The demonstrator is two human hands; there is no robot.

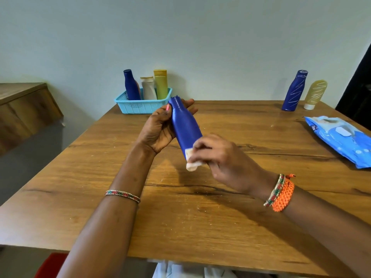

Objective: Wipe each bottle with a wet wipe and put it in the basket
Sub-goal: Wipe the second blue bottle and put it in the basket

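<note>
Mid-frame above the bench (220, 227), left hand (160, 130) cradles the blue bottle (185, 125), fingers curled behind its neck; right hand (222, 157) pinches the wet wipe (191, 164) against its base.

Wooden desk (200, 207) fills the view, pale wall (200, 37) right behind it. Left of the desk, a wooden cabinet (26, 105). Below the desk's near-left corner, something red (50, 265).

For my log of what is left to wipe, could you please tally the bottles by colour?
Blue: 3, one in the basket, one held in the left hand, one at the far right of the table
White: 1
Olive-yellow: 1
Pale yellow: 1
Total: 6
</note>
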